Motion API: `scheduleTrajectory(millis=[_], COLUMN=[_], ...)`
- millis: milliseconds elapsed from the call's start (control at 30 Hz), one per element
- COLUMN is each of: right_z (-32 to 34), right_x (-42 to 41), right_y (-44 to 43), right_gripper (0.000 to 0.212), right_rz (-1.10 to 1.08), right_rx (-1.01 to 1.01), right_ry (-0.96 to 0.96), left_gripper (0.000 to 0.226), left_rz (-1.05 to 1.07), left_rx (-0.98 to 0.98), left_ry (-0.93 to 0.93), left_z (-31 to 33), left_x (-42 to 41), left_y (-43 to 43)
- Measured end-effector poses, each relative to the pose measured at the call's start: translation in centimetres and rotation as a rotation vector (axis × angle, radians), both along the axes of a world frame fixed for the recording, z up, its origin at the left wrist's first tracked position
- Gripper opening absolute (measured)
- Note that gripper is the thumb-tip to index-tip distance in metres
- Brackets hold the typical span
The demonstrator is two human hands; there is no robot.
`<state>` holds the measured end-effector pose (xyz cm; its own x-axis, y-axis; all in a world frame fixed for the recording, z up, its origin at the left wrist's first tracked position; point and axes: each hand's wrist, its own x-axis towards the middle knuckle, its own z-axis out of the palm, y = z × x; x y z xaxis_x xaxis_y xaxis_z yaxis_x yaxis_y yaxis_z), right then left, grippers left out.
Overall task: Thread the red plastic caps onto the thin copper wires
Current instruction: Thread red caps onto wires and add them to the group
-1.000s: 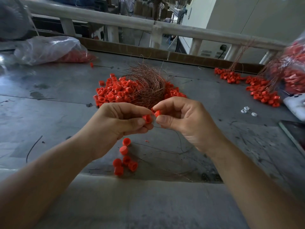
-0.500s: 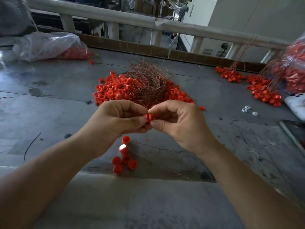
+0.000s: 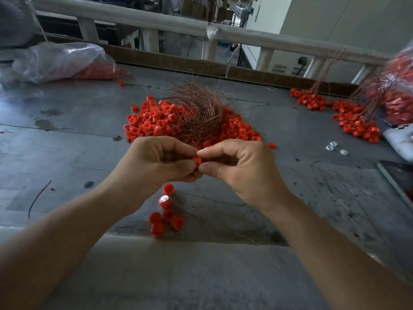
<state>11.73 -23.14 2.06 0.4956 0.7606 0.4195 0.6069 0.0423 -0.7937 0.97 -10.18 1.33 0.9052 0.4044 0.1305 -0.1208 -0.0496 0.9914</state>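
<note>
Fingers curled, the left hand (image 3: 156,162) and right hand (image 3: 237,173) meet fingertip to fingertip, both pinching one small red plastic cap (image 3: 197,160); any wire at it is too thin to discern. Just beyond, a tangled bundle of thin copper wires (image 3: 199,115) lies on a heap of red caps (image 3: 145,124). Six loose caps (image 3: 166,215) lie nearer, on the grey metal tabletop (image 3: 67,135).

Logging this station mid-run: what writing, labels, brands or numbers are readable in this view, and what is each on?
No text is readable in this view.
Clear plastic bag: no print shows.
Pile of red caps and held red cap: no markings legible.
White object at the right edge: cut off by the frame, nothing readable.
</note>
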Motion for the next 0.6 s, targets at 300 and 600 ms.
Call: scheduleTrajectory(millis=[300,600], right_z=[-0.12,-0.14], right_x=[-0.52,-0.70], right_y=[-0.05,-0.07], right_gripper=[0.021,0.020], right_rz=[-0.048,-0.073], right_rx=[0.095,0.172], right_ry=[-0.269,-0.240], left_gripper=[0.017,0.021], left_rz=[-0.010,-0.058], left_rx=[-0.056,-0.107], left_ry=[-0.022,-0.048], left_z=[0.22,0.69], left_x=[-0.32,-0.48], left_y=[-0.29,-0.35])
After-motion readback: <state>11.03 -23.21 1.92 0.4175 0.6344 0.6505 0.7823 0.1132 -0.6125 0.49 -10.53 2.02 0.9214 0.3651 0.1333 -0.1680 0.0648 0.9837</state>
